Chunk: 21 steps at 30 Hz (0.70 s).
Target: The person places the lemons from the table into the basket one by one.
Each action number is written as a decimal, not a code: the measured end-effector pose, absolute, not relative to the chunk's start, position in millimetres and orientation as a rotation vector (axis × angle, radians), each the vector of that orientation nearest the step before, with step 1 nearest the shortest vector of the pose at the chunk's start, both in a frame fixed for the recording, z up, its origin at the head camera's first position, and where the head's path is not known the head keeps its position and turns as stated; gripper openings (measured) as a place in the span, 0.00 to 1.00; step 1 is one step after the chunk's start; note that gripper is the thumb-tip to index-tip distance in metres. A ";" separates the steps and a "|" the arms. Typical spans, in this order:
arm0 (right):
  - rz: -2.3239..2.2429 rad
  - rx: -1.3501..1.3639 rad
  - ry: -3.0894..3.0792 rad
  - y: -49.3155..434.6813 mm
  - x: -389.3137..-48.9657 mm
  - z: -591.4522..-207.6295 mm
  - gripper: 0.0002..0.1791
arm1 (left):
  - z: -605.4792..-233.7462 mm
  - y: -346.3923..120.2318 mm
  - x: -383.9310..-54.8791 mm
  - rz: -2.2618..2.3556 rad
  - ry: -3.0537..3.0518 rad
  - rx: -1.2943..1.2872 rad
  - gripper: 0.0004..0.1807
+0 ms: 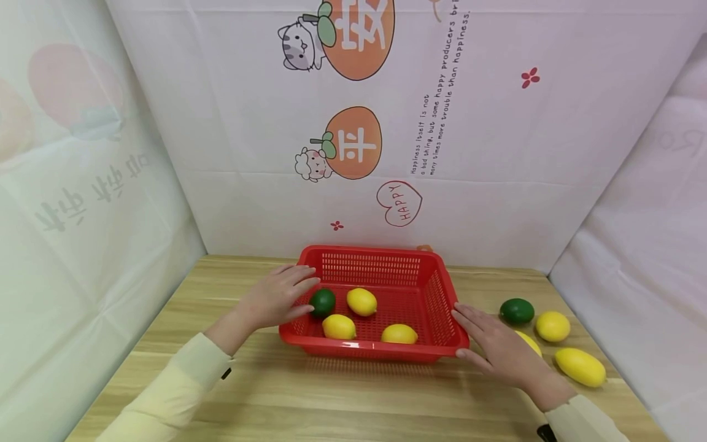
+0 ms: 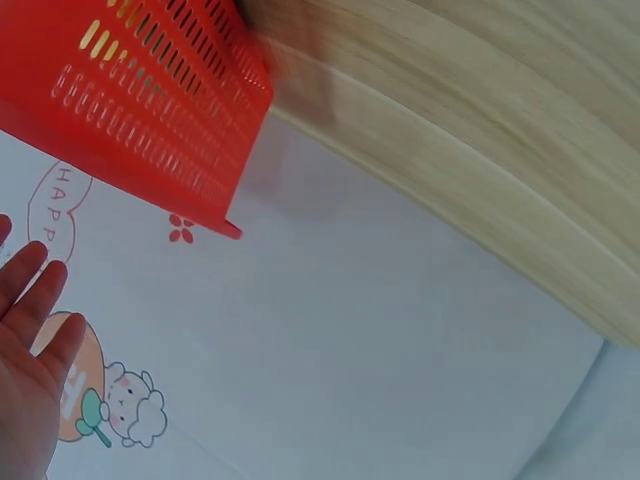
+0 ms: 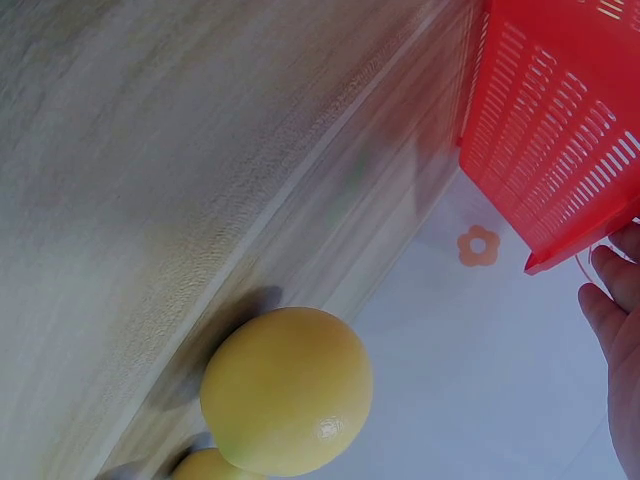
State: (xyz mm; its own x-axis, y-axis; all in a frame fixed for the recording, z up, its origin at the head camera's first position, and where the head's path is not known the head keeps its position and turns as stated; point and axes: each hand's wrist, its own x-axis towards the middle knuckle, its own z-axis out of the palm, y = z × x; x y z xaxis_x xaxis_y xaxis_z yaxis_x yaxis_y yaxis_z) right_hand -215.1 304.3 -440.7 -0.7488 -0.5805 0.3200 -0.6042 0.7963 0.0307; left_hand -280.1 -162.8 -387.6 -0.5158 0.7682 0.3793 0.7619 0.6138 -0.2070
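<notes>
A red plastic basket (image 1: 381,347) with slotted walls stands on the table. Inside it are a green lime (image 1: 323,302) and three yellow lemons (image 1: 361,302), one toward the back and two along the front wall. My left hand (image 1: 278,298) is over the basket's left rim, fingers extended and slightly spread, nothing in its grasp; its fingers (image 2: 42,300) also show straight in the left wrist view. At the right rim, my right hand (image 1: 499,347) has its fingertips against the edge with the fingers fairly straight. The right wrist view shows those fingers (image 3: 622,275) at the rim.
Right of the basket lie a second green lime (image 1: 517,311), a rounder yellow fruit (image 1: 553,326) and a longer yellow fruit (image 1: 580,367). Another yellow fruit (image 1: 529,342) is partly hidden by my right hand. White printed cloth (image 1: 475,215) walls the wooden table (image 1: 331,405) at the back and sides.
</notes>
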 end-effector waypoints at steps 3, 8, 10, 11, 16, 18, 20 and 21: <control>0.107 0.898 -2.681 304.6 -214.9 -440.8 0.39 | -387.1 -168.2 -277.0 0.019 -2.433 -1.185 0.34; 0.104 0.888 -2.691 304.6 -215.2 -441.2 0.39 | -388.4 -176.2 -272.7 0.040 -2.467 -1.153 0.38; 0.104 0.888 -2.691 304.5 -215.3 -441.5 0.39 | -390.3 -179.5 -271.7 0.045 -2.476 -1.145 0.38; 0.104 0.888 -2.690 304.5 -215.4 -441.7 0.39 | -391.5 -181.2 -271.3 0.045 -2.480 -1.141 0.39; 0.106 0.887 -2.687 305.1 -215.2 -442.3 0.39 | -398.4 -188.6 -270.0 0.057 -2.491 -1.130 0.41; 0.108 0.885 -2.689 305.2 -215.1 -442.3 0.39 | -401.2 -191.2 -269.1 0.069 -2.498 -1.123 0.42; 0.107 0.884 -2.690 305.1 -215.2 -442.1 0.39 | -403.6 -193.4 -267.9 0.077 -2.505 -1.119 0.42; 0.105 0.884 -2.691 305.0 -215.3 -442.1 0.39 | -404.5 -194.4 -267.2 0.071 -2.510 -1.116 0.43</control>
State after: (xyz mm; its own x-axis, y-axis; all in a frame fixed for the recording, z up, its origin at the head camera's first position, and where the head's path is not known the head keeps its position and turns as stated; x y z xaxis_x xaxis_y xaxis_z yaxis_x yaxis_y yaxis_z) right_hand -215.3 305.0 -442.1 -0.7630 -0.5673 0.3098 -0.5896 0.8073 0.0259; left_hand -267.2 -194.4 -404.5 -0.6065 0.7232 0.3304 0.7035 0.6817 -0.2008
